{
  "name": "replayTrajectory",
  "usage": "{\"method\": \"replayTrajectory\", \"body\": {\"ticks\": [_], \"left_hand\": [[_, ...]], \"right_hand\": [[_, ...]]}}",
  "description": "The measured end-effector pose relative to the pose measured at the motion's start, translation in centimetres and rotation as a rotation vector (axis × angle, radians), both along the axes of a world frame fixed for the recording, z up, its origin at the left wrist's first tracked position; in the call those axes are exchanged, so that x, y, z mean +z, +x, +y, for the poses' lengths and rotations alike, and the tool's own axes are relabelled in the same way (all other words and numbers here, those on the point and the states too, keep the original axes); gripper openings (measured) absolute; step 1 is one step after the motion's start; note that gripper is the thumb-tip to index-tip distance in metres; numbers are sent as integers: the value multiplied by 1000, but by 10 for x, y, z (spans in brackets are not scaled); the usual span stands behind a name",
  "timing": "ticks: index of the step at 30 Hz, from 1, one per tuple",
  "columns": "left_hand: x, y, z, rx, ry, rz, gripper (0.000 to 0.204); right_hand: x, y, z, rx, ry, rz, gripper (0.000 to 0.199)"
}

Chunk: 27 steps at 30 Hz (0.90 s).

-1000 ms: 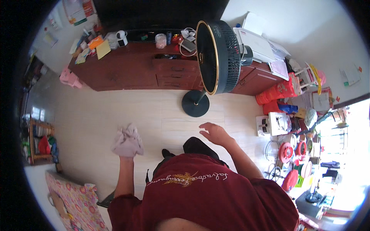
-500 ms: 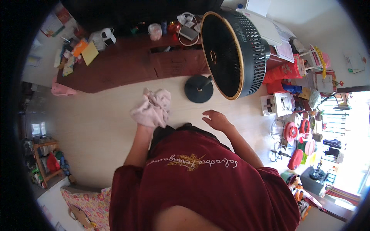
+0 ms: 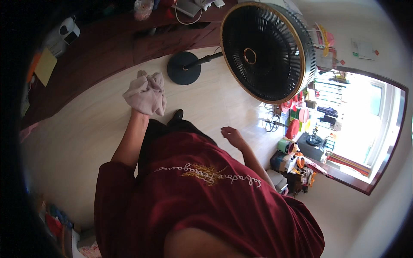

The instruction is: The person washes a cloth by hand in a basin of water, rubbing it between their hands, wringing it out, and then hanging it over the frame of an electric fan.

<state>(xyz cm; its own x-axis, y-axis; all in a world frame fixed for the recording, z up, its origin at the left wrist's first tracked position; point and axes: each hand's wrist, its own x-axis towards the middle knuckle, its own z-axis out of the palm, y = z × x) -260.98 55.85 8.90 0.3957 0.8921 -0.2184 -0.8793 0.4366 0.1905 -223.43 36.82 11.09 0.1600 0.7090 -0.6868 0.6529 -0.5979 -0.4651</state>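
A crumpled pale pink cloth (image 3: 146, 93) is gripped in my left hand (image 3: 141, 74), which it mostly covers; only a bit of the fingers shows past its far edge. That arm reaches forward over the pale floor. My right hand (image 3: 232, 136) is empty, held out in front of my body at the right with its fingers loosely apart. Ahead and to the right stands a black pedestal fan (image 3: 262, 53) with a gold rim. Its round base (image 3: 183, 68) rests on the floor just beyond the cloth, not touching it.
A dark red cabinet (image 3: 107, 60) runs along the far side, bearing a jar (image 3: 143, 9), a white device (image 3: 69, 31) and a yellow pad (image 3: 45, 66). At the right, a bright window (image 3: 365, 120) has a cluttered sill, with red and green tubs (image 3: 297, 115) nearby.
My view has swung to the right, bringing more of the window in and shifting the cabinet left. The cloth stays in my left hand; a dark shoe now shows ahead of me.
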Motion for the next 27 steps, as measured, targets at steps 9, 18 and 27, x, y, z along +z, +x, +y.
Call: {"method": "replayTrajectory", "body": {"ticks": [9,18,27], "left_hand": [[-74,42,-13,-288,286,1003,38],[36,53,24,-896,246,482,71],[-111,167,178,-424,984,1377,51]], "right_hand": [[71,-222,139,-830,-155,1414,69],[18,-187,93,-1114,183,1549,58],[-3,-150,-22,-1574,234,1392,61]]}}
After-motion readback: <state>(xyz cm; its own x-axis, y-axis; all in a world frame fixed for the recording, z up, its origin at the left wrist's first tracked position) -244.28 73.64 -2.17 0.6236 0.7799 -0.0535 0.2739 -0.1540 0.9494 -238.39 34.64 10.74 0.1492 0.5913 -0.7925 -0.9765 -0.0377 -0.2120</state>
